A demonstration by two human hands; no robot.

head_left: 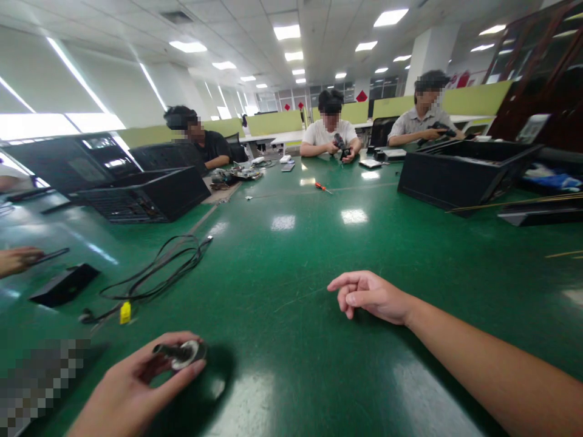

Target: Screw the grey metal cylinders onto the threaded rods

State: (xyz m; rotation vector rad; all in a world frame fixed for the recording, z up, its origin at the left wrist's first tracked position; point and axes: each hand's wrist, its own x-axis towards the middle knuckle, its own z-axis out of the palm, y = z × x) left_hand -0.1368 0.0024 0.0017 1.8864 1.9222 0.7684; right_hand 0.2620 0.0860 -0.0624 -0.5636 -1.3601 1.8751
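1. Left hand (150, 376): thumb and fingers pinch a round part (184, 355) above the green table (282, 273).
2. Right hand (371, 297): half open, fingers loosely curled, holding nothing, low over the table.

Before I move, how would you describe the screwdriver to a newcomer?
On the green table, look between the left black case and the right black case, toward the far side. The screwdriver lies there, the only thing with an orange handle.
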